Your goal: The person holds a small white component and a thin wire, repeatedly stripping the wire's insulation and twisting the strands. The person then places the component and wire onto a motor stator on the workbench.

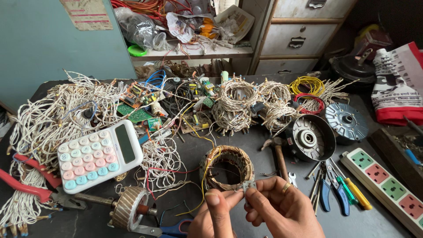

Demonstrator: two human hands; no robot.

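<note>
While a small grey metal piece (249,185) sits pinched between both hands just in front of the wound stator ring (227,167), the right hand (282,207) grips it from the right and the left hand (216,216) from below-left. Stator lies directly beyond the fingertips; a hammer (278,154) and pliers (332,187) lie rightward.

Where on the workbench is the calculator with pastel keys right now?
In the head view the calculator lies left of centre on the dark table, among tangled white wires, left of the wound stator ring.
</note>
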